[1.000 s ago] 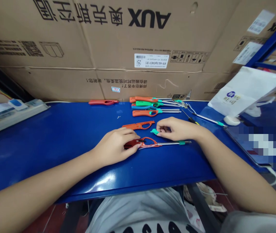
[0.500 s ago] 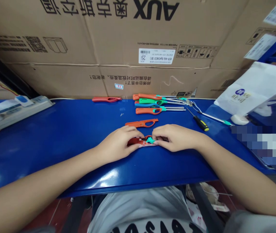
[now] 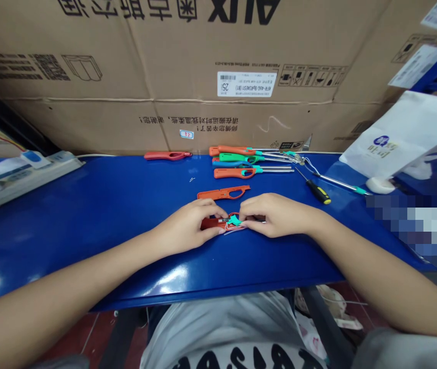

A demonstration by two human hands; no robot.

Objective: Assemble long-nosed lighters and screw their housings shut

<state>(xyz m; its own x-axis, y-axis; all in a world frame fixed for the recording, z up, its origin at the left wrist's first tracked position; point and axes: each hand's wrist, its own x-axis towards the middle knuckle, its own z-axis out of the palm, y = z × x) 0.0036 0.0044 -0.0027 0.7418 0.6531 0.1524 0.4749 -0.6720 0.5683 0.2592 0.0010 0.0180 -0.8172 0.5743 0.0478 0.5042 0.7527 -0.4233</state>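
Observation:
An open red-orange lighter casing [image 3: 209,224] lies low over the table in front of me, its inside facing up. Thumb and fingers of my left hand [image 3: 189,224] are closed around its left end. At the casing's right part my right hand [image 3: 274,215] pinches a teal trigger piece [image 3: 234,220], fingertips pressed together. Thin white wire shows along the casing's near edge; the casing's right end is partly hidden behind my right fingers. Just beyond my hands lies a separate orange casing half [image 3: 223,193] with an oval trigger opening.
Several gas lighters [image 3: 235,173] lie farther back, beside a red casing [image 3: 167,155]. A black-and-yellow screwdriver [image 3: 318,192] and a metal lighter tube [image 3: 339,183] are to the right. A large cardboard box [image 3: 187,110] walls off the back. A power strip [image 3: 45,171] sits left, a white bag [image 3: 398,138] right.
The teal trigger piece has shifted slightly left within the casing, with my right fingers still at it. White wire now shows more at the near edge. My left hand has hardly moved.

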